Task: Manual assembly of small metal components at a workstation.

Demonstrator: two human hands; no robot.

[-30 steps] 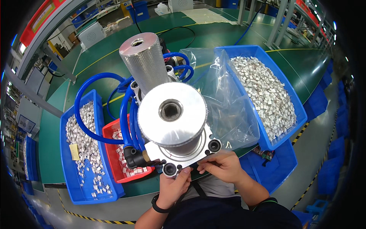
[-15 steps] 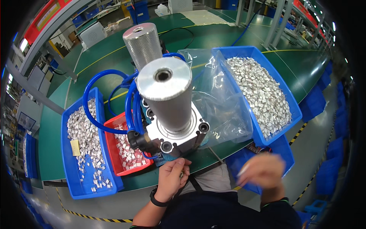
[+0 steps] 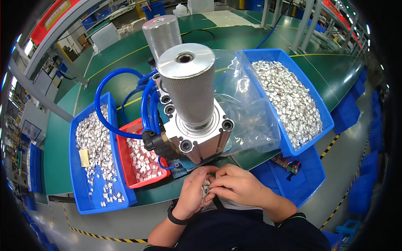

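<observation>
My left hand (image 3: 191,193) is closed in a loose cup around several small white-and-silver block-like parts (image 3: 205,188). A dark band circles that wrist. From the other side my right hand (image 3: 238,185) meets it, thumb and fingers pinched on the parts at the left palm; exactly what sits between those fingertips is mostly covered. Both hands are in front of my body, just off the near edge of the green table (image 3: 146,196). Directly beyond them stands a pneumatic press (image 3: 188,96) with a knurled metal cylinder and a square metal block.
Left of the press are a blue tray (image 3: 75,180) and a red bin (image 3: 125,167), both holding small white parts. At the right stands another blue tray (image 3: 326,119) full of them, beside a clear plastic bag (image 3: 247,121). A lower blue bin (image 3: 312,175) sits below the table edge. Blue hoses (image 3: 98,102) loop leftward.
My right hand has come in from the right, where it was blurred and apart, to the left hand. Parts now show in the left palm. The view has shifted slightly.
</observation>
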